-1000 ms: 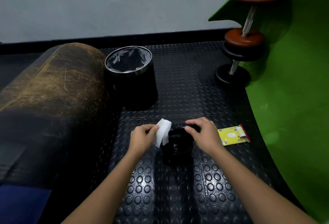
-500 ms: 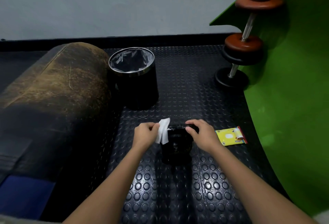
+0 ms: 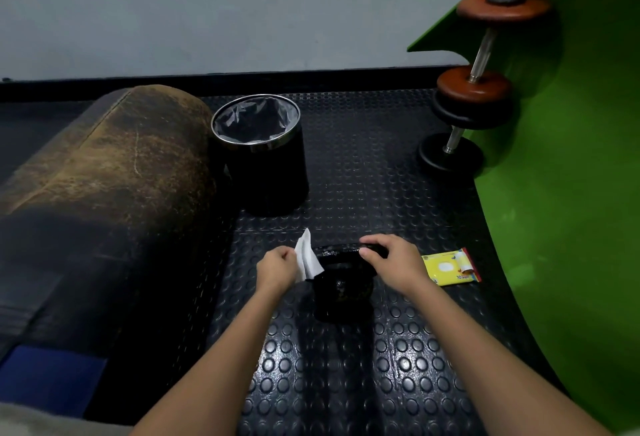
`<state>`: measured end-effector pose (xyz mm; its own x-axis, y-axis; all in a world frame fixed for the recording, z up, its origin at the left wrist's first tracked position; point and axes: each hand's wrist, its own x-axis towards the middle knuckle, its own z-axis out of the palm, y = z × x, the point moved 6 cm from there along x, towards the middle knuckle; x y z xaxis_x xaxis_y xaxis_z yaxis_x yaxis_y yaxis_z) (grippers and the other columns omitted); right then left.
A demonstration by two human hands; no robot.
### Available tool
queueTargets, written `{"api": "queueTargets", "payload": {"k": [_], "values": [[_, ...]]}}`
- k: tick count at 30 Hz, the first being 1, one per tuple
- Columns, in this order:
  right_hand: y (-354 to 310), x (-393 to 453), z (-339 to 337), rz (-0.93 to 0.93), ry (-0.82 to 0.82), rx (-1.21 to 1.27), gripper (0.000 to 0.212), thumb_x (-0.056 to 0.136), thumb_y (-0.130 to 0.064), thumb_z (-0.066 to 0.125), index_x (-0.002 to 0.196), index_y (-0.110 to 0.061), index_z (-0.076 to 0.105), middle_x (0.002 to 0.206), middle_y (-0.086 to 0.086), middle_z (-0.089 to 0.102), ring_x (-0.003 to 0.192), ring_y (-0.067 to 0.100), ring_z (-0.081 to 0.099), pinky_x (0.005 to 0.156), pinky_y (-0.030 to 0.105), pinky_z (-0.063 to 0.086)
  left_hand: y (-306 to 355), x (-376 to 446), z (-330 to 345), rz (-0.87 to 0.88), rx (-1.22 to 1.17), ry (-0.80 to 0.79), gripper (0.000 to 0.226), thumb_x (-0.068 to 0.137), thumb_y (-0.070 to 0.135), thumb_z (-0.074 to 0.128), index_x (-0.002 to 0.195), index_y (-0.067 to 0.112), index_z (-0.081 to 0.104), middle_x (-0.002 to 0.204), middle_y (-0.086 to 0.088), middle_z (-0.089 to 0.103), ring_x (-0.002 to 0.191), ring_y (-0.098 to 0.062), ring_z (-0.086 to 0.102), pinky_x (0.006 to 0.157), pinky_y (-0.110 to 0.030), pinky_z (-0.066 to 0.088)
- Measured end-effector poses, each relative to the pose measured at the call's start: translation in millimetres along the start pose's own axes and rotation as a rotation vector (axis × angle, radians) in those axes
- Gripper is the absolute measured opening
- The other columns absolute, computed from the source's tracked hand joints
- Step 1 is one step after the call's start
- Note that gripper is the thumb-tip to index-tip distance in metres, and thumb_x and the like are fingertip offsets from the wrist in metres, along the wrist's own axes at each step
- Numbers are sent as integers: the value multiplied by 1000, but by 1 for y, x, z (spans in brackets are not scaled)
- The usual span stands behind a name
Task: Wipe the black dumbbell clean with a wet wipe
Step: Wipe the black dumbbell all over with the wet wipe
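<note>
A glossy black dumbbell (image 3: 341, 288) stands on the studded black floor mat in the middle of the head view. My right hand (image 3: 391, 260) grips its upper part from the right, fingers curled over the top edge. My left hand (image 3: 278, 267) pinches a white wet wipe (image 3: 306, 257), which hangs against the dumbbell's upper left side. A yellow wet-wipe pack (image 3: 450, 267) lies flat on the mat just right of my right hand.
A black bin (image 3: 265, 158) with a grey liner stands behind the dumbbell. A worn brown and black bolster (image 3: 104, 186) fills the left side. Two stacked dumbbells (image 3: 474, 89) lean at the back right against a green mat (image 3: 571, 193) curling up the wall.
The wipe in my left hand has shifted slightly left along the dumbbell's top. My right hand keeps its hold. The view has tilted slightly.
</note>
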<state>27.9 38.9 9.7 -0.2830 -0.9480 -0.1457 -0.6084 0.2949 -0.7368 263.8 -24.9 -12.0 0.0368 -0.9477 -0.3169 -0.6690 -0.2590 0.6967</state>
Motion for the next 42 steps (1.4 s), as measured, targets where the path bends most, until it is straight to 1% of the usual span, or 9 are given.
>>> {"api": "queueTargets", "payload": {"k": [5, 9, 14, 18, 21, 24, 30, 36, 42], "values": [[1, -3, 1, 6, 1, -5, 28, 93, -36, 66, 120, -33, 69, 112, -8, 62, 103, 11, 55, 83, 22, 39, 0, -11, 6, 47, -72, 18, 35, 99, 27, 41, 67, 15, 48, 63, 2, 50, 56, -10, 43, 47, -20, 32], [-1, 1, 1, 6, -1, 0, 27, 93, -37, 67, 119, -33, 69, 111, -9, 61, 103, 10, 55, 82, 22, 39, -14, 1, 11, -113, -225, -62, 31, 98, 35, 44, 77, 17, 60, 78, -4, 59, 69, -18, 51, 63, -28, 41], [1, -1, 1, -3, 6, -12, 27, 92, -36, 68, 119, -33, 70, 110, -9, 62, 99, 7, 52, 83, 20, 37, -11, -3, 7, -4, -258, -59, 46, 95, 46, 56, 75, 6, 67, 74, 5, 60, 66, -8, 53, 63, -21, 43], [0, -1, 1, 2, 4, -7, 26, 92, -36, 68, 118, -34, 70, 107, -11, 60, 101, 9, 54, 83, 20, 37, -33, 0, 9, -121, -374, -76, 32, 96, 36, 58, 68, 27, 71, 75, 7, 71, 78, -19, 69, 78, -36, 56], [0, -2, 2, 9, -1, -3, 26, 93, -36, 67, 118, -34, 70, 107, -11, 59, 99, 8, 51, 82, 21, 37, -23, -1, 5, -67, -345, -23, 25, 96, 26, 55, 78, 31, 70, 74, 15, 65, 66, -2, 57, 59, -15, 46], [1, -2, 1, 6, 5, 8, 26, 92, -36, 67, 118, -34, 70, 109, -11, 61, 100, 7, 51, 82, 20, 37, -12, -6, 8, 10, -352, -61, 23, 98, 41, 53, 91, 29, 72, 76, 15, 67, 71, 5, 57, 62, -11, 39], [2, -2, 2, 10, -2, 0, 26, 93, -38, 66, 119, -35, 69, 110, -11, 61, 101, 8, 52, 82, 22, 38, -32, -6, 12, -151, -514, -129, 28, 97, 34, 59, 79, 24, 78, 83, -18, 75, 69, -27, 59, 67, -42, 50], [1, -3, 2, 5, 4, 8, 26, 93, -37, 66, 119, -35, 69, 111, -11, 60, 101, 7, 52, 83, 21, 38, -26, -7, 13, -62, -563, -94, 16, 93, 34, 63, 90, 30, 78, 96, 6, 76, 95, -19, 71, 88, -44, 58], [3, -2, 2, -1, 7, 5, 26, 92, -37, 66, 118, -36, 69, 111, -12, 61, 103, 7, 53, 85, 21, 39, -37, -8, 24, -231, -617, -214, 22, 96, 27, 57, 95, 19, 78, 94, -8, 77, 90, -28, 73, 85, -45, 59]]}}
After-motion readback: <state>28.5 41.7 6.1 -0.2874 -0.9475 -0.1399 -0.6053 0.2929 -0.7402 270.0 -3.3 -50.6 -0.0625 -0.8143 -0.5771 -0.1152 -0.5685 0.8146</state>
